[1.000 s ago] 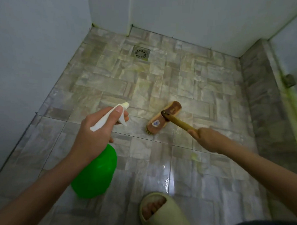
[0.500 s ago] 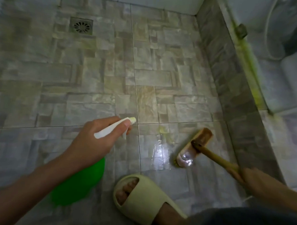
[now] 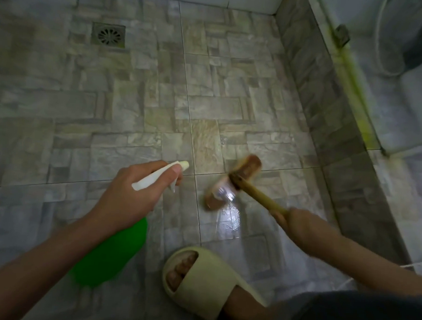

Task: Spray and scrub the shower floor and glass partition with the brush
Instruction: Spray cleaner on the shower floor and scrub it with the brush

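Note:
My left hand (image 3: 131, 195) grips the white trigger head of a green spray bottle (image 3: 111, 254), nozzle pointing away over the floor. My right hand (image 3: 301, 226) holds the wooden handle of a scrub brush (image 3: 233, 182), whose blurred wooden head lies on the wet, shiny tiles of the shower floor (image 3: 135, 108) just right of the nozzle. The glass partition (image 3: 396, 95) stands along the right side on a raised tiled kerb, with a yellow-green stained strip at its base.
A metal floor drain (image 3: 108, 35) sits at the far left of the floor. My foot in a pale green slipper (image 3: 200, 278) stands just below the brush. The tiled kerb (image 3: 328, 116) borders the floor on the right; white walls close the far side.
The brush head has slid left and away across the wet tiles, now blurred with motion. The view has shifted slightly; the spray bottle stays in the same grip.

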A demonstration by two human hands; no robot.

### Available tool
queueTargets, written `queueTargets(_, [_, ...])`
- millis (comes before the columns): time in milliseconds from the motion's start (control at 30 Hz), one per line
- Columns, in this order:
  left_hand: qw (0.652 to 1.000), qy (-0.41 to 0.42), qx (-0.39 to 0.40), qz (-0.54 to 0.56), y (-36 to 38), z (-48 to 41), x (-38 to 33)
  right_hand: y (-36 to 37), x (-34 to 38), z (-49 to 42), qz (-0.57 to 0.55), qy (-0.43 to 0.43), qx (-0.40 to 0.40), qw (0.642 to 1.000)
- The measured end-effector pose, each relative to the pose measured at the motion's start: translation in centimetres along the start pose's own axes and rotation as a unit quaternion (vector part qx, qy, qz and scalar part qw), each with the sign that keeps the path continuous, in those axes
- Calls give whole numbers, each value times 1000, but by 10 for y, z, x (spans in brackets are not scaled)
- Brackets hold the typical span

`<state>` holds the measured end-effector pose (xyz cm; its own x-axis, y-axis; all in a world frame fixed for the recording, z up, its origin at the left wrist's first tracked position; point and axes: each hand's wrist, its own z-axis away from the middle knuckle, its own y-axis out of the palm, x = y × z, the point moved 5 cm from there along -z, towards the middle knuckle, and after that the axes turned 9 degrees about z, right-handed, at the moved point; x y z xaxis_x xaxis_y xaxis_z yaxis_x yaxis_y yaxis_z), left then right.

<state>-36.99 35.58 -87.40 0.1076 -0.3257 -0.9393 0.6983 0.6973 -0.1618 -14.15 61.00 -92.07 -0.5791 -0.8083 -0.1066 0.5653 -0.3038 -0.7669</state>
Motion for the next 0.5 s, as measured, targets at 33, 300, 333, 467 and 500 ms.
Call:
queueTargets(33, [1000, -3, -2, 3, 0, 0, 0, -13, 24, -20, 12, -19, -30, 999])
queueTargets(300, [998, 16, -45, 30, -23, 9, 3, 16, -27, 36, 21, 5, 67, 997])
queueTargets(333, [998, 10, -51, 37, -24, 9, 5, 18, -32, 39, 25, 12, 75, 997])
queueTargets(467, [997, -7, -58, 52, -27, 10, 10, -20, 37, -23, 22, -39, 7, 999])
queueTargets(500, [997, -8, -62, 52, -28, 11, 11, -38, 66, -43, 31, -69, -31, 997])
